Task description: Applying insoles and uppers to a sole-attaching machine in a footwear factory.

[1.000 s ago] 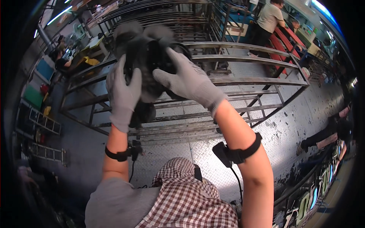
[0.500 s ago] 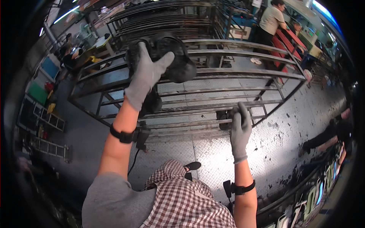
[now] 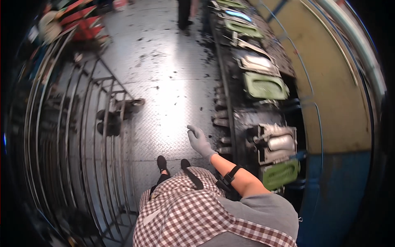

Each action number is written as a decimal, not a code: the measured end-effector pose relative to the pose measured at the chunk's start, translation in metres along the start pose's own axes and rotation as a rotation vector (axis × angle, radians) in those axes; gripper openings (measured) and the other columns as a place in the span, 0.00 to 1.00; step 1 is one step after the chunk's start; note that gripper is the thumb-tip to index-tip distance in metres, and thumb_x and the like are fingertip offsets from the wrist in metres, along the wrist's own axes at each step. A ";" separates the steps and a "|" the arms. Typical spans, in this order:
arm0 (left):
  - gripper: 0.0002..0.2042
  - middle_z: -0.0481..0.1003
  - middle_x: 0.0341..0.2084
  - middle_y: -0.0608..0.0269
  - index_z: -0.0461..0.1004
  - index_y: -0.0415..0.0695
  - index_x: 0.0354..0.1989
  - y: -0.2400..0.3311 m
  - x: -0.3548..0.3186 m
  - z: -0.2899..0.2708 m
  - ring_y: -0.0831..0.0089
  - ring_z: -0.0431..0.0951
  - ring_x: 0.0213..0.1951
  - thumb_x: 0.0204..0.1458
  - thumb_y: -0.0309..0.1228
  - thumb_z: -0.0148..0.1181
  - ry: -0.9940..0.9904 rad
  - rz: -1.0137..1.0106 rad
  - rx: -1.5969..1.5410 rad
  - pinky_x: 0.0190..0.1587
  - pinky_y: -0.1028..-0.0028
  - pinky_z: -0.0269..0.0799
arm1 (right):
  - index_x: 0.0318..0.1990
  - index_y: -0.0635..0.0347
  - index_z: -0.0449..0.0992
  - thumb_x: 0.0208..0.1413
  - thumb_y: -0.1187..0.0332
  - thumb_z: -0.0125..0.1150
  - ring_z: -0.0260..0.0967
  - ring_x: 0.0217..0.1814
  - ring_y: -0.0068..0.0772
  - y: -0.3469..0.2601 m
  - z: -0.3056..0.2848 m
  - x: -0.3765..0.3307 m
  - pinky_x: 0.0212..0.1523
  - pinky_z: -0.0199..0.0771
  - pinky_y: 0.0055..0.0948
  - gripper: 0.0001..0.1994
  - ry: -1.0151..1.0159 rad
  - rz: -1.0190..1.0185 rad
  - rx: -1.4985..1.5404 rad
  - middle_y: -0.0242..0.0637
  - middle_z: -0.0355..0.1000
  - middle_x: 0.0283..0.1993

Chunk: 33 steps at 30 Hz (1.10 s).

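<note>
A gloved right hand (image 3: 199, 140) hangs over the floor (image 3: 164, 90), its grip empty, fingers loosely bent and spread, touching nothing; the left hand is out of sight, so I cannot tell what it holds. Half a second ago the left hand was on dark rounded pieces above the metal rack and the right was down by its lower bars. Now the worker has turned, the rack (image 3: 88, 136) lies to the left and the right hand is nearest a long work table (image 3: 263, 117). The turn appears, in my judgement, to mark a break from handling at the rack.

A dark piece (image 3: 114, 125) sits among the rack's bars, well apart from the hand. It looks black, dull and rounded, like a shoe, though blur hides its finer shape.

Just beyond the hand, short metal cylinders (image 3: 221, 122) line the table's front. On top, a pale metal mould (image 3: 282, 143) lies with a smooth, shiny, sole-like form; near it rests a green mould (image 3: 280, 175), tilted slightly. Farther along, a lighter green tray (image 3: 265, 86) shows a rounded hollow. Another person's dark-clad legs (image 3: 184, 14) stand at the far end of the aisle.
</note>
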State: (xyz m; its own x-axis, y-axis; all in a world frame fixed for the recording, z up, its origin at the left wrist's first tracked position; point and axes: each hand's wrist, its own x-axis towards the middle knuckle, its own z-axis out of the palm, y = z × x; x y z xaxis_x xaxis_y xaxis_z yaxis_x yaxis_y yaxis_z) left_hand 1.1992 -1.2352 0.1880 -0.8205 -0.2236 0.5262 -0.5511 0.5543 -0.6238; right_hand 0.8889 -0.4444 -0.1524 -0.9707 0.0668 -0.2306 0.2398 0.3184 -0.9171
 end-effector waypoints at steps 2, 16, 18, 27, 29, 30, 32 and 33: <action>0.28 0.69 0.65 0.46 0.63 0.38 0.70 0.052 0.038 0.019 0.61 0.73 0.62 0.62 0.30 0.61 0.033 0.016 -0.266 0.66 0.67 0.67 | 0.60 0.66 0.75 0.68 0.67 0.55 0.74 0.54 0.36 0.011 -0.020 -0.013 0.58 0.73 0.32 0.17 0.086 -0.005 -0.032 0.47 0.76 0.53; 0.34 0.65 0.65 0.52 0.53 0.37 0.74 0.511 0.071 -0.266 0.63 0.66 0.66 0.59 0.24 0.57 -0.127 0.319 -1.926 0.70 0.65 0.59 | 0.78 0.61 0.25 0.55 0.60 0.71 0.54 0.77 0.51 -0.181 0.017 -0.063 0.72 0.61 0.45 0.59 -0.648 -0.385 0.454 0.59 0.56 0.74; 0.35 0.65 0.65 0.53 0.52 0.36 0.74 0.559 0.053 -0.311 0.63 0.65 0.67 0.58 0.23 0.57 -0.234 0.428 -2.166 0.70 0.65 0.58 | 0.78 0.63 0.37 0.54 0.63 0.71 0.63 0.71 0.48 -0.176 0.020 -0.072 0.69 0.66 0.42 0.54 -0.245 -0.539 0.435 0.56 0.56 0.73; 0.39 0.67 0.64 0.53 0.39 0.39 0.78 0.675 0.040 -0.383 0.69 0.68 0.61 0.60 0.19 0.50 -0.954 0.991 -2.524 0.66 0.68 0.60 | 0.60 0.68 0.70 0.61 0.74 0.59 0.69 0.47 0.25 -0.032 -0.196 -0.160 0.46 0.74 0.29 0.19 1.359 -0.079 0.464 0.36 0.73 0.49; 0.36 0.67 0.65 0.52 0.40 0.38 0.78 0.705 0.042 -0.397 0.69 0.68 0.61 0.62 0.22 0.48 -1.115 1.042 -2.485 0.67 0.68 0.59 | 0.62 0.68 0.68 0.62 0.71 0.61 0.70 0.51 0.28 0.026 -0.255 -0.203 0.52 0.73 0.28 0.22 1.436 -0.094 0.498 0.38 0.73 0.54; 0.36 0.67 0.65 0.52 0.40 0.38 0.78 0.721 0.046 -0.405 0.69 0.68 0.61 0.62 0.22 0.48 -1.127 1.074 -2.481 0.67 0.68 0.59 | 0.62 0.69 0.68 0.63 0.69 0.63 0.69 0.53 0.29 0.059 -0.278 -0.220 0.54 0.72 0.29 0.23 1.440 -0.157 0.520 0.38 0.72 0.55; 0.34 0.67 0.65 0.51 0.42 0.38 0.77 0.757 0.057 -0.426 0.68 0.67 0.63 0.64 0.24 0.47 -1.072 1.178 -2.445 0.68 0.67 0.57 | 0.68 0.67 0.64 0.62 0.65 0.63 0.67 0.64 0.39 0.091 -0.303 -0.227 0.67 0.64 0.36 0.30 1.690 -0.051 0.108 0.48 0.69 0.64; 0.34 0.67 0.65 0.51 0.41 0.37 0.77 0.771 0.064 -0.439 0.67 0.66 0.64 0.64 0.24 0.46 -1.125 1.203 -2.375 0.69 0.67 0.56 | 0.70 0.65 0.63 0.62 0.64 0.62 0.64 0.68 0.43 0.097 -0.305 -0.224 0.70 0.59 0.39 0.31 1.788 0.463 -0.115 0.51 0.67 0.67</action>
State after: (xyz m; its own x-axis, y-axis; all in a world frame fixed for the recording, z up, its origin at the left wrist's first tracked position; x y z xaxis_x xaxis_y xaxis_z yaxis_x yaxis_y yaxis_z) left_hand 0.7884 -0.4698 -0.0057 -0.6122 0.7880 0.0656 0.0171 -0.0698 0.9974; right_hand 1.1256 -0.1404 -0.0907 0.2907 0.9309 0.2210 0.5304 0.0355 -0.8470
